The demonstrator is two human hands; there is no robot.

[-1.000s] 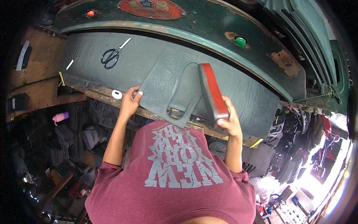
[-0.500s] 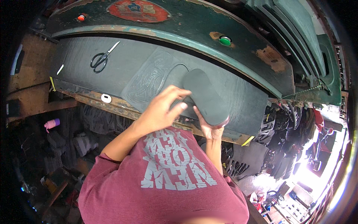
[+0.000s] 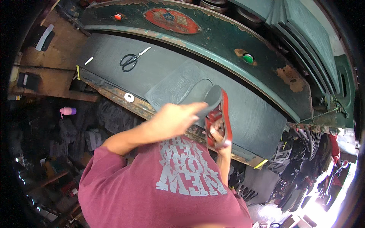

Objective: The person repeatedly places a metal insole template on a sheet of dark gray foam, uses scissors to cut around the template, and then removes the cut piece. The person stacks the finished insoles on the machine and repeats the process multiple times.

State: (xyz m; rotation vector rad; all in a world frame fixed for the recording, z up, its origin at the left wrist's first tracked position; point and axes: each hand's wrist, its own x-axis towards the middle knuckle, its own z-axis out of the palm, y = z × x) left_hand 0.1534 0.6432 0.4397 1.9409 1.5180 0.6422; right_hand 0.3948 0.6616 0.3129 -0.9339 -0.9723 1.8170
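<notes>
Chipped dark-green machine housing (image 3: 224, 41), brown wooden surface (image 3: 57, 57) at left, glaring light (image 3: 317, 203) lower right

Left grip (image 3: 173, 119) blurred, right grip (image 3: 218, 133) partly hidden by red frame (image 3: 226, 114), shirt (image 3: 129, 190) cropped below

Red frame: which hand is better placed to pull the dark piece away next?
Probably the left hand: it is right by the dark piece, though blur hides whether they touch. The right hand already holds the red frame, so it seems less free.
</notes>
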